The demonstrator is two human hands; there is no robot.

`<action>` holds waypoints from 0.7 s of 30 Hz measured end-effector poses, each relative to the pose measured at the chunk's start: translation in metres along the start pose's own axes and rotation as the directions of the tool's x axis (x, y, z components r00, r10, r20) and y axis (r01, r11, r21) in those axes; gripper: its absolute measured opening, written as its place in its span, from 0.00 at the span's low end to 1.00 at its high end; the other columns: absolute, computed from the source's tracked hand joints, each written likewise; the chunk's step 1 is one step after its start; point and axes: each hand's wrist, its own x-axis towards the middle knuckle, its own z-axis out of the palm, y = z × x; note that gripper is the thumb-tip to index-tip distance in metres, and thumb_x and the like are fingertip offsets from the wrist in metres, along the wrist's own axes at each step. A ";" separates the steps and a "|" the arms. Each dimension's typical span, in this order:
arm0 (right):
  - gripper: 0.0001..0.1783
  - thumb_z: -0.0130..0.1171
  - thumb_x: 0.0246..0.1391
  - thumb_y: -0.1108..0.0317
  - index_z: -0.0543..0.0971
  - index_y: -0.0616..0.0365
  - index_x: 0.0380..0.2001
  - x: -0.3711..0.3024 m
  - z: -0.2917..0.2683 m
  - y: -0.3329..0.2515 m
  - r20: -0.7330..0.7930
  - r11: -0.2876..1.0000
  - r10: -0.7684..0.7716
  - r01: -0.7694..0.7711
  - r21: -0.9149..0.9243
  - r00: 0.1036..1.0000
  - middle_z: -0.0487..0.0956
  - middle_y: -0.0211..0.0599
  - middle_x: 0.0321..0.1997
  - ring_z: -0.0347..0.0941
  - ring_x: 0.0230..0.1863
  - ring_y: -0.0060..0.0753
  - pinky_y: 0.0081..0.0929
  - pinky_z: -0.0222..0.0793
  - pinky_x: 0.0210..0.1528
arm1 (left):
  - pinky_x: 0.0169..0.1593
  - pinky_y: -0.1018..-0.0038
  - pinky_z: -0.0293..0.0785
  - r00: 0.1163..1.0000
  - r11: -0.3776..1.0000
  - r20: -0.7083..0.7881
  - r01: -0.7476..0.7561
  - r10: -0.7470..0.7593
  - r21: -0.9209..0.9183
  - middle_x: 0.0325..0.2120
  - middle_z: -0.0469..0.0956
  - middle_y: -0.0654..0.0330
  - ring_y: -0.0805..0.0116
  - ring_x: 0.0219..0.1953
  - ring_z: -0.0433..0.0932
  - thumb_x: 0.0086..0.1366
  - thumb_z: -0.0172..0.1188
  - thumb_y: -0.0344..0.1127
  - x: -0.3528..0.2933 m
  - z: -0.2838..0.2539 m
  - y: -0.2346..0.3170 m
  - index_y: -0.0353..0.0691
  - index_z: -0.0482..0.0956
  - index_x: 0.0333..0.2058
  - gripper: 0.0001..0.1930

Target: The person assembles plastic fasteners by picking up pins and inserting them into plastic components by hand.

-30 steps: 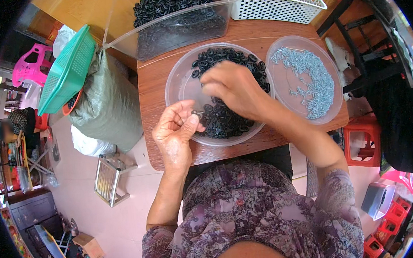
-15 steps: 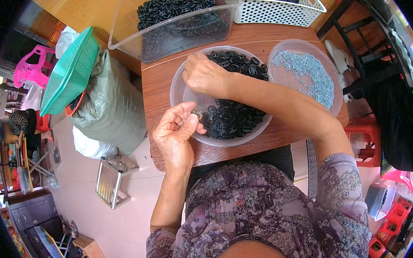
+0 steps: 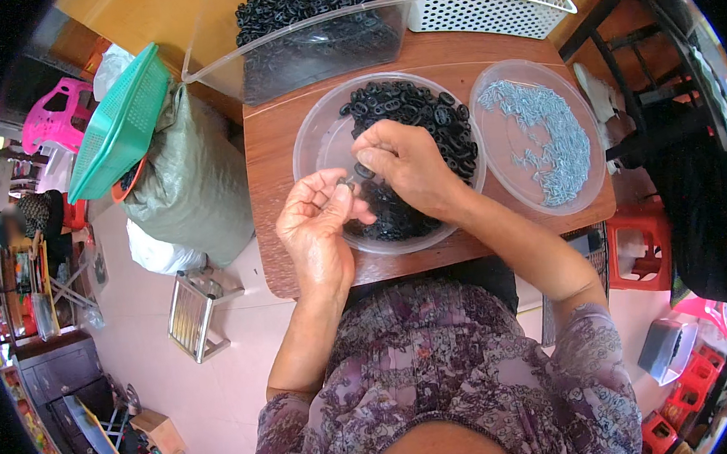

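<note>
My left hand (image 3: 316,209) pinches a small shiny metal piece over the near left edge of a round clear plastic tub (image 3: 311,150). Close beside it, my right hand (image 3: 410,166) holds a small black oval piece (image 3: 364,170) between thumb and forefinger. The two pinches nearly meet; whether the pieces touch I cannot tell. Beneath them, the tub holds a heap of black oval plastic pieces (image 3: 449,128) with holes. To the right, a second round clear tub (image 3: 507,175) holds many small silvery-blue metal pieces (image 3: 567,149).
Both tubs stand on a brown wooden table (image 3: 270,162). At its far side are a clear bin (image 3: 318,61) and a white perforated basket (image 3: 492,20), both with black pieces. A green basket (image 3: 116,126) rests on a stuffed sack (image 3: 192,188) at left. A red stool (image 3: 639,246) stands at right.
My right hand has moved right and nearer from the tub's far left side, and a black oval piece now shows in its fingers. My left hand has shifted slightly right.
</note>
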 end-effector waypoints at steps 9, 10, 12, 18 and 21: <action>0.07 0.49 0.50 0.78 0.73 0.67 0.33 -0.040 0.017 -0.018 -0.182 0.877 0.191 -0.085 0.473 0.965 0.76 0.31 0.27 0.69 0.29 0.16 0.15 0.67 0.32 | 0.28 0.75 0.75 0.998 0.995 0.012 -0.059 0.060 -0.076 0.26 0.74 0.56 0.71 0.23 0.74 0.59 0.52 0.24 -0.006 0.013 -0.008 0.30 0.69 0.36 0.06; 0.07 0.50 0.50 0.78 0.74 0.66 0.34 -0.042 0.018 -0.017 -0.221 0.867 0.166 -0.036 0.497 0.961 0.76 0.30 0.28 0.69 0.30 0.15 0.15 0.67 0.34 | 0.28 0.75 0.75 0.998 0.996 0.014 -0.058 0.059 -0.074 0.26 0.74 0.56 0.71 0.23 0.74 0.59 0.52 0.24 -0.007 0.013 -0.008 0.30 0.69 0.36 0.06; 0.07 0.51 0.50 0.78 0.74 0.66 0.34 -0.043 0.015 -0.018 -0.189 0.815 0.204 -0.059 0.577 0.961 0.76 0.30 0.27 0.69 0.30 0.15 0.15 0.66 0.33 | 0.27 0.75 0.75 0.998 0.994 0.023 -0.063 0.065 -0.084 0.26 0.74 0.56 0.71 0.23 0.74 0.59 0.52 0.24 -0.007 0.012 -0.009 0.30 0.69 0.36 0.06; 0.08 0.56 0.48 0.73 0.75 0.63 0.33 -0.045 -0.002 -0.012 -0.109 0.755 0.315 -0.179 0.631 0.943 0.75 0.30 0.26 0.67 0.26 0.15 0.12 0.61 0.27 | 0.25 0.77 0.73 0.998 1.000 0.052 -0.020 0.021 -0.010 0.26 0.75 0.55 0.72 0.22 0.73 0.58 0.54 0.25 -0.014 0.012 -0.005 0.30 0.70 0.36 0.08; 0.07 0.56 0.48 0.72 0.76 0.63 0.32 -0.043 -0.007 -0.012 -0.087 0.731 0.340 -0.205 0.651 0.936 0.75 0.30 0.25 0.65 0.23 0.15 0.12 0.60 0.26 | 0.24 0.80 0.71 0.998 0.996 0.045 -0.041 0.037 0.078 0.25 0.74 0.56 0.74 0.21 0.72 0.58 0.55 0.26 -0.019 0.014 -0.004 0.29 0.72 0.37 0.09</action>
